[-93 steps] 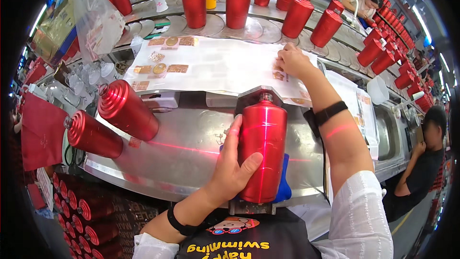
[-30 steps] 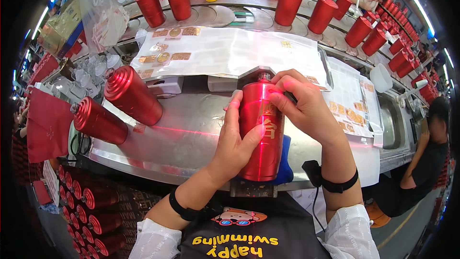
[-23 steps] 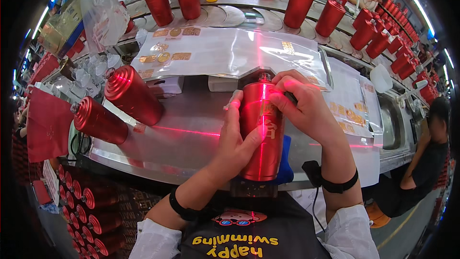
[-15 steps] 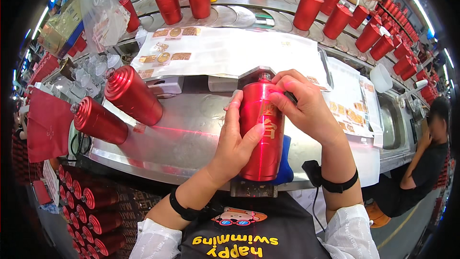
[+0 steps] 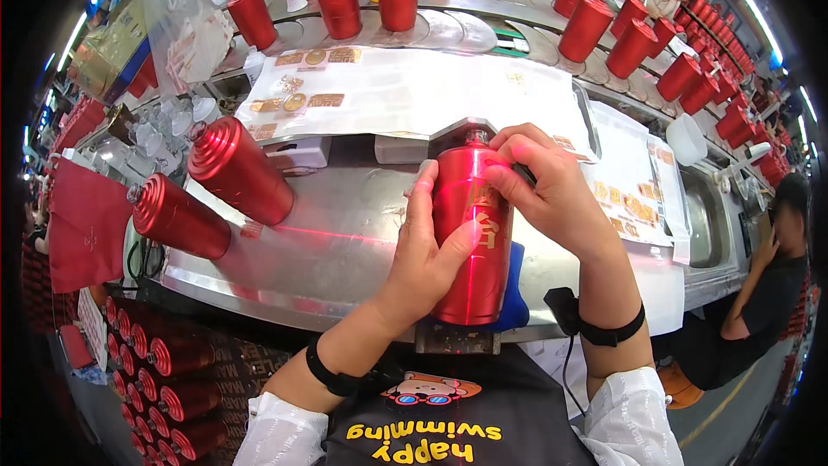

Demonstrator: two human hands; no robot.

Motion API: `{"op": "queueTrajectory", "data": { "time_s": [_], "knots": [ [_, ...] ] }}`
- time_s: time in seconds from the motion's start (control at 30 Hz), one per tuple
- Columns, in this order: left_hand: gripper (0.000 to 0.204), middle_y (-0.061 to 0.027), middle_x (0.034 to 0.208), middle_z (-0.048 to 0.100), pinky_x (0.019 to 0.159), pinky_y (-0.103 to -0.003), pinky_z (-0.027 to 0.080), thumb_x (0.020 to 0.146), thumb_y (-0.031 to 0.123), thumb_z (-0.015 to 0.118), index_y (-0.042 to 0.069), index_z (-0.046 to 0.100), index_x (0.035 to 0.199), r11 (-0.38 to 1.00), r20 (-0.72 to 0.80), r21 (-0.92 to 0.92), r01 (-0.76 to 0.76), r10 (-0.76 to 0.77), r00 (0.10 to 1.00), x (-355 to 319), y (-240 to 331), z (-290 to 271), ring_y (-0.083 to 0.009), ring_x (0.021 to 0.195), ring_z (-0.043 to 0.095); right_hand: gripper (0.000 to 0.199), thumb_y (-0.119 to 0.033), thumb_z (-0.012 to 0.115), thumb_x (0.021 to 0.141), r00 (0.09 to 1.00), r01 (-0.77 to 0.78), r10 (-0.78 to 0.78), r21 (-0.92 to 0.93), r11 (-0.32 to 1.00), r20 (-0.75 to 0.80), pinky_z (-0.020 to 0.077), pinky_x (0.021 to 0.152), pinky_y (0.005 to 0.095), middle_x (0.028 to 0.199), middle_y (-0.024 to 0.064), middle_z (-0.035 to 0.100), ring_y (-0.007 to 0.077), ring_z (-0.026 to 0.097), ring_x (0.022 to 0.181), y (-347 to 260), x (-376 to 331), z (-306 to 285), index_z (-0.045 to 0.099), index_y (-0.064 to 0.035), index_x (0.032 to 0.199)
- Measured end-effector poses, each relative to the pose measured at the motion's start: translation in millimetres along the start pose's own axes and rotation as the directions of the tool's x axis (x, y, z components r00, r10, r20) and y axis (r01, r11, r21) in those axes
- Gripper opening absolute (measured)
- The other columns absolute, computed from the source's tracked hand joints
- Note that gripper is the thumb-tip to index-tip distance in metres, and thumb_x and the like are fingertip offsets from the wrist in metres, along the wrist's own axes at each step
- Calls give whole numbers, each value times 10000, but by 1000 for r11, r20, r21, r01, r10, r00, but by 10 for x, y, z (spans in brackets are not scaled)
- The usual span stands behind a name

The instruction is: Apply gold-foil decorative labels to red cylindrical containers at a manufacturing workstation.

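Handling a bottle (image 5: pixel 474 286).
My left hand (image 5: pixel 423 252) is clasping it; my right hand (image 5: pixel 552 197) is touching its shoulder, whether pinching I cannot tell.

The left hand (image 5: pixel 424 263) holds the side of a red bottle (image 5: pixel 485 280), and the right hand (image 5: pixel 548 198) touches its upper part. To the left, two other red bottles (image 5: pixel 243 174) are on the metal table (image 5: pixel 336 280).

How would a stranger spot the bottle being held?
Find the metal bench, then the left hand and right hand over it. Between them is a red bottle; unlike the two red bottles to its left, it shows gold lettering.
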State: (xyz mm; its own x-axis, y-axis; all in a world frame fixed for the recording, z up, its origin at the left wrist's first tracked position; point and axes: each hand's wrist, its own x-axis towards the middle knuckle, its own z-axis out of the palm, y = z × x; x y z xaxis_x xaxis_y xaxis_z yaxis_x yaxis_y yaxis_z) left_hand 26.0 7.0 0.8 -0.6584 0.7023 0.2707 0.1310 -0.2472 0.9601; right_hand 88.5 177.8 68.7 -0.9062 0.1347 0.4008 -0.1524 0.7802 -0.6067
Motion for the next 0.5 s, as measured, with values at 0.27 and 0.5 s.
{"op": "queueTrajectory", "data": {
  "time_s": [0.27, 0.5],
  "knots": [
    [724, -208, 1389, 372, 1058, -355, 332, 925, 245, 562, -71, 160, 1437, 983, -1, -166, 82, -84, 997, 11, 15, -19, -253, 1263, 416, 165, -99, 662, 831, 999, 39, -39, 20, 999, -27, 488, 718, 367, 974, 164, 585, 324, 593, 835, 35, 1, 3, 577, 36, 874],
    [742, -216, 1396, 356, 1071, -362, 320, 906, 213, 594, -63, 161, 1441, 998, -4, -51, 31, -32, 999, -2, -42, -15, -267, 1279, 398, 160, -98, 658, 835, 999, 35, -34, 35, 999, -35, 490, 707, 361, 975, 163, 585, 324, 594, 834, 19, 2, 26, 576, 35, 872]
  ]
}}
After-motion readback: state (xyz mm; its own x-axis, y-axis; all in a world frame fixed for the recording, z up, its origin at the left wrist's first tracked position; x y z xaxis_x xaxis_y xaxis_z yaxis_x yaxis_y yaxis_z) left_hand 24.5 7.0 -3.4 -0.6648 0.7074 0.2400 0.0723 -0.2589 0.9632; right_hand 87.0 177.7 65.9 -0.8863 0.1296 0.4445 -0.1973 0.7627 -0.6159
